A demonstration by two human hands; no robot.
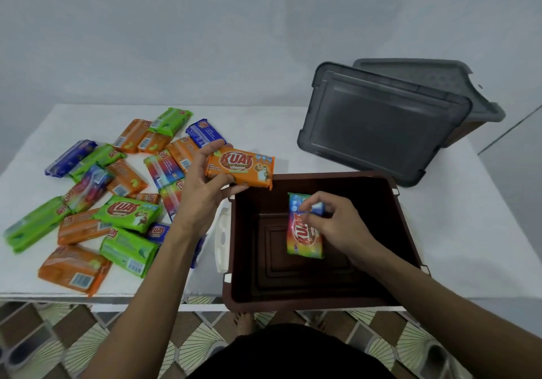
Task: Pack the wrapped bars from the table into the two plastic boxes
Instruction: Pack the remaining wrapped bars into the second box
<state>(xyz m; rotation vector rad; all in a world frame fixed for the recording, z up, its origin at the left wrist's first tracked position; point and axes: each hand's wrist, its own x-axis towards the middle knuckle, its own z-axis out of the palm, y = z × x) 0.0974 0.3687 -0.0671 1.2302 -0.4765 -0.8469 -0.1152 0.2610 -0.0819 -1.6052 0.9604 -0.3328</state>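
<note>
An open brown plastic box [406, 232] stands at the table's front right. My right hand [331, 221] is inside it and pinches the top end of a rainbow-wrapped bar [302, 241], which hangs above the box floor. My left hand [202, 179] grips an orange wrapped bar [243, 170] by its left end, just over the box's far left corner. Several orange, green, blue and rainbow bars [129, 208] lie scattered on the left half of the white table [264, 132]. A second brown box [466, 132] sits at the back right, mostly hidden.
A grey lid [378, 123] leans against the second box, and another grey lid [416, 70] lies behind it. A white latch [221, 241] juts from the near box's left side. Tiled floor and my bare feet show below the table edge.
</note>
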